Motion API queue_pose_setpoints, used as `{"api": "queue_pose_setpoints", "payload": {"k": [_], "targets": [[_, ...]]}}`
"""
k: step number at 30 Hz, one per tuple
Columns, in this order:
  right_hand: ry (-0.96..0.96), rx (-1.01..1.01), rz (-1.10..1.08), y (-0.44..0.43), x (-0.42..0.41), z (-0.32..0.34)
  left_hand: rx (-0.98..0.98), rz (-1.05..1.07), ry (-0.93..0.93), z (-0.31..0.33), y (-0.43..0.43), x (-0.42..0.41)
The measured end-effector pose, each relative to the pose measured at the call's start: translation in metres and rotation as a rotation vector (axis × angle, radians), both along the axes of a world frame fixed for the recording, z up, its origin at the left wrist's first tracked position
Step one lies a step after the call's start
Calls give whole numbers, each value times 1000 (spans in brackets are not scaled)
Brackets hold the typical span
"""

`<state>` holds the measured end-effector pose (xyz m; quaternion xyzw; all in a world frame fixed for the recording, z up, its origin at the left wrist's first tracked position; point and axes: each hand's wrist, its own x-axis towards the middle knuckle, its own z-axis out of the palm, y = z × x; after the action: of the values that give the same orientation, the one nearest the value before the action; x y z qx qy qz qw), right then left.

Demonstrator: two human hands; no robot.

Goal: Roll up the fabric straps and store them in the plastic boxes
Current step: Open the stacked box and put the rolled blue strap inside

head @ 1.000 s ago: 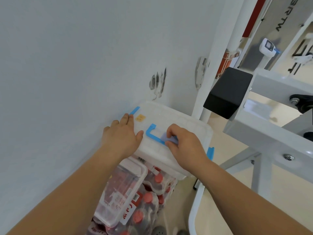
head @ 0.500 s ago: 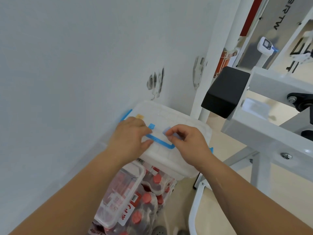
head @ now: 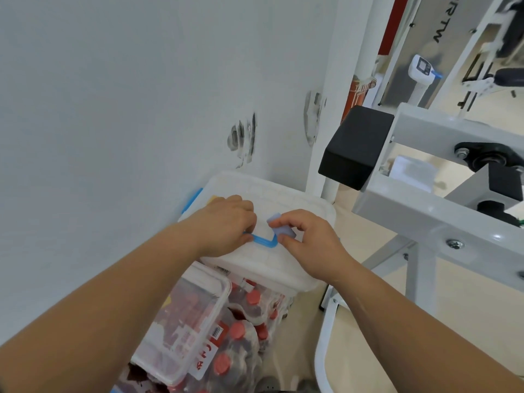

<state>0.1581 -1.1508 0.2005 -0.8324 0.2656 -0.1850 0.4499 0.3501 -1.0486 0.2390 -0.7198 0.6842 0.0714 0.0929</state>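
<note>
Head view: at the left, by the wall, the left hand [head: 226, 225] curls its fingers round the blue handle [head: 265, 241] on the white plastic box [head: 283, 194] lid. Just right, the right hand [head: 309, 242] pinches a small rolled fabric strap [head: 280, 226] over that lid.
</note>
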Motion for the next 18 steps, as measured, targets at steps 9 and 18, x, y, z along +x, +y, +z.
{"api": "queue_pose_setpoints", "payload": {"k": [9, 18], "targets": [[-102, -57, -127, 9, 1, -5, 48, 32, 63, 1, -3, 4], [-153, -253, -426, 18, -11, -19, -260, 262, 433, -10, 1, 5]]}}
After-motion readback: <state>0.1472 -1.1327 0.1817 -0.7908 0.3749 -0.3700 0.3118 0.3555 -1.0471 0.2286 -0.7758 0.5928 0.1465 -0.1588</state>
